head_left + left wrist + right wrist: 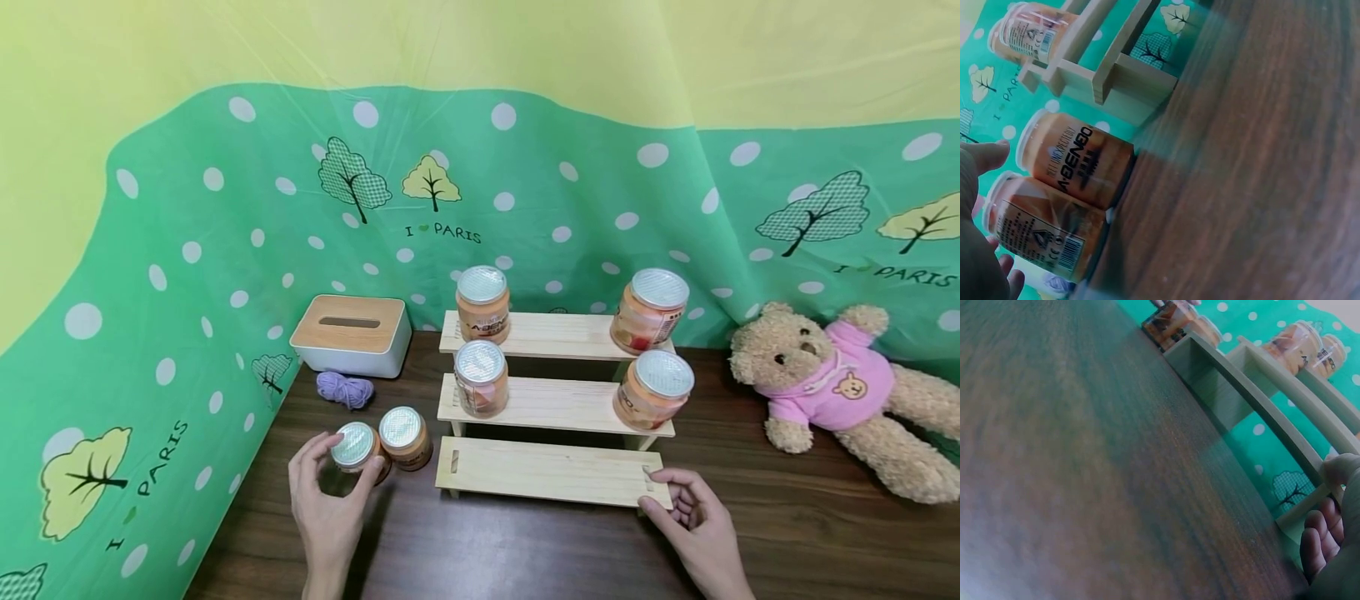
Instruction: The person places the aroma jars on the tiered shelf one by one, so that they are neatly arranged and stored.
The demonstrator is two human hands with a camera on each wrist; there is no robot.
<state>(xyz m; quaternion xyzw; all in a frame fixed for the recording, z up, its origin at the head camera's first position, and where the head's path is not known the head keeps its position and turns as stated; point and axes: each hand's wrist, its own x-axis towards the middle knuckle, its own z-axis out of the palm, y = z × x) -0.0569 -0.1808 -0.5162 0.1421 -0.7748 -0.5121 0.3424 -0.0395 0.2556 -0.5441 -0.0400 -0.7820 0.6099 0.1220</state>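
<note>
Two orange jars with silvery lids stand side by side on the table, left of a three-step wooden rack. Around the lid of the left jar [354, 444], my left hand [330, 492] is spread, fingers on its far-left side and thumb on its right. The left wrist view shows a barcode label on this jar [1047, 228] and dark lettering on the neighbouring jar [1082, 159]. My right hand [697, 517] grips the right end of the rack's lowest step [547, 472], with the thumb [1341, 467] at the board's edge and fingers curled below.
On the upper steps stand a top left jar [483, 308], a top right jar [649, 312], a middle left jar [482, 383] and a middle right jar [651, 396]. A tissue box [352, 333] and purple yarn [344, 389] lie left; a teddy bear [840, 383] lies right.
</note>
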